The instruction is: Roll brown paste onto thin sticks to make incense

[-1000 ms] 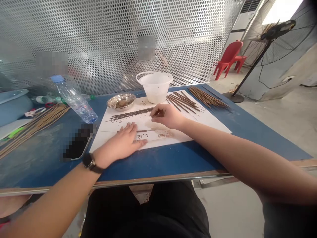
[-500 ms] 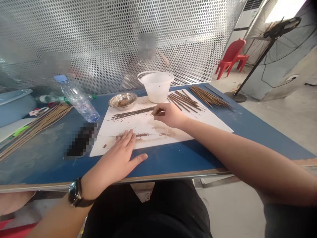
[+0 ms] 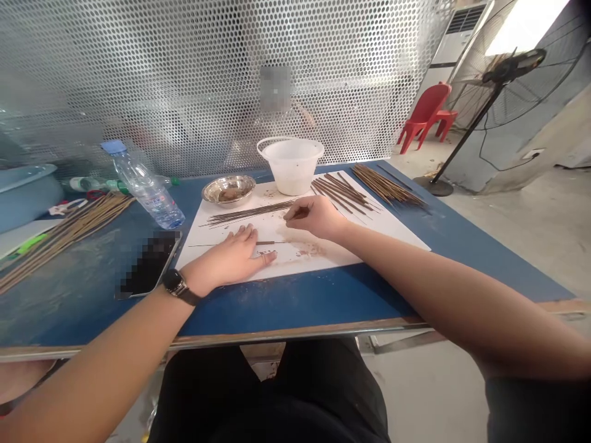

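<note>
My left hand (image 3: 234,255) lies flat, fingers spread, over a thin incense stick coated with brown paste (image 3: 265,243). The stick's bare ends poke out on both sides on the white board (image 3: 221,275). My right hand (image 3: 313,218) hovers at the board's middle with its fingers curled into a pinch; what they hold, if anything, is hidden. Just beyond the hands lies a row of thin dark sticks (image 3: 252,213). Thicker coated incense sticks (image 3: 341,192) fan out at the board's right. Brown crumbs (image 3: 311,250) are scattered near my hands.
Behind the sticks stand a metal bowl (image 3: 229,190) with brown paste and a white bucket (image 3: 294,165). A water bottle (image 3: 148,191), a phone (image 3: 150,264) and a stick bundle (image 3: 78,231) are on the left. Another bundle (image 3: 388,184) lies right, before a standing fan (image 3: 480,126).
My left hand has slid forward over the incense stick, away from the table's front edge, and the stick has rolled slightly forward. My right hand stays nearly where it was, still pinched.
</note>
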Motion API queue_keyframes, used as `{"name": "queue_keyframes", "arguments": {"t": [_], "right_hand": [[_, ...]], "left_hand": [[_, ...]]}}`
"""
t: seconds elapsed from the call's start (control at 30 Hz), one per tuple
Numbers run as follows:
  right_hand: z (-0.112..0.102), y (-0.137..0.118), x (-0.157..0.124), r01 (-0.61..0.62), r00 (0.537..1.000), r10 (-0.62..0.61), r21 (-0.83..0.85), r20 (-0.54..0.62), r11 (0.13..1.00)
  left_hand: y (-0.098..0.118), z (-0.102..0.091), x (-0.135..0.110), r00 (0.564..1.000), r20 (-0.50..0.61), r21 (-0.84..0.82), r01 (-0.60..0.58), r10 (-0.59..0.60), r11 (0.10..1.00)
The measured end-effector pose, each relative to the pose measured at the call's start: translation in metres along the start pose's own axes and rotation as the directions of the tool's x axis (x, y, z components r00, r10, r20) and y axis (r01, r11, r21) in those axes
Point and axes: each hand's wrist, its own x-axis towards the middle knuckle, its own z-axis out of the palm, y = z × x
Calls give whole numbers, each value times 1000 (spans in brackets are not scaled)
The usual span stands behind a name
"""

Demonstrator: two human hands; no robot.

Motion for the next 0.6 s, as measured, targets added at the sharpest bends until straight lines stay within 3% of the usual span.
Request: {"name": "queue_keyframes", "arguments": {"t": [0.37,0.47,0.6], "right_hand": [[-1,-9,-2,-28,998,27,-15,-53,999],[1,-6,-1,-38,999,38,-16,-27,999],[0,4,1,-51,997,47,-72,-64,996]], "left_hand": [[6,35,-66,995,-96,15,-8,9,1000],[5,34,-57,994,-106,43,-14,18,999],[-2,19,-21,992,-124,36,-34,38,999]]}}
